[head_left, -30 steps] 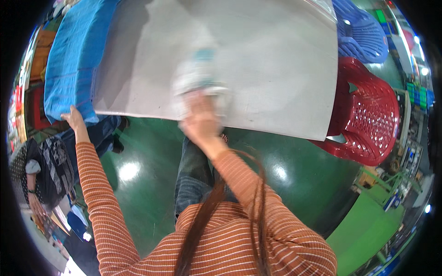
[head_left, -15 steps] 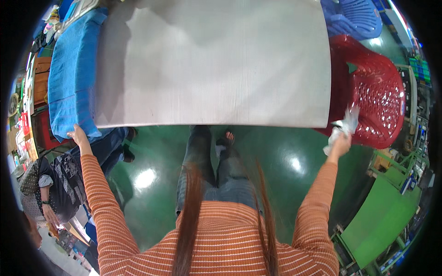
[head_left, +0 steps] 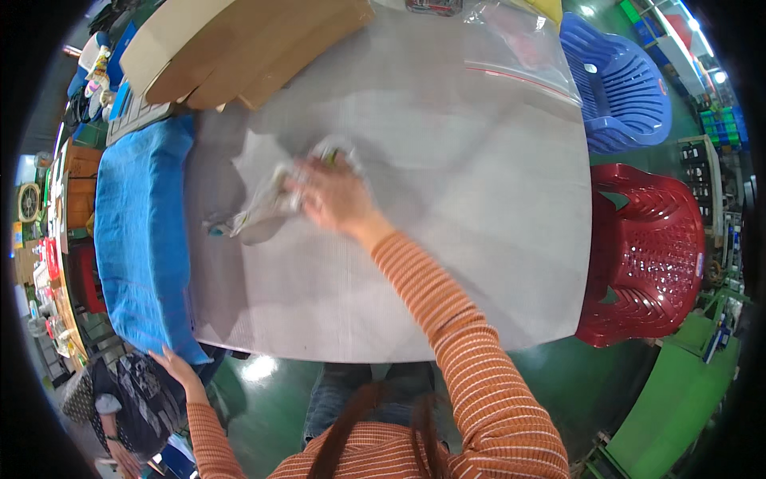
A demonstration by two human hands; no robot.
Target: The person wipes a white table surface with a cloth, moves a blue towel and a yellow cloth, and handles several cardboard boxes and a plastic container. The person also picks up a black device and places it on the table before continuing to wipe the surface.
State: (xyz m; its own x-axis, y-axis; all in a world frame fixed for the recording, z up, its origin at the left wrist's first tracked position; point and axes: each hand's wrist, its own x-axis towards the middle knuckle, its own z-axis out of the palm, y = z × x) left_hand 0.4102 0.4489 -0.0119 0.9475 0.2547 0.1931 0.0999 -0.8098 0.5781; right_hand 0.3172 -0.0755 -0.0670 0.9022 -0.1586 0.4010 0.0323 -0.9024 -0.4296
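My right hand (head_left: 339, 195) is over the left part of the grey-white tabletop (head_left: 455, 239), pressing a crumpled white rag (head_left: 267, 201) against the surface. Motion blurs the hand and rag, and one end of the rag trails to the left. Along the table's left side lies a blue towel (head_left: 144, 231). My left hand (head_left: 175, 371) is at the towel's near corner, its fingers stretched out along the edge.
A cardboard box (head_left: 263, 48) and a clear plastic bag (head_left: 523, 48) lie on the table's far part. On the right stand a red plastic chair (head_left: 650, 255) and a blue one (head_left: 618, 88). Another person (head_left: 132, 399) is at the lower left.
My right hand has swung with the rag from beside the red chair to the left part of the tabletop. The view has shifted, showing more of the table's far side. My left fingers have straightened.
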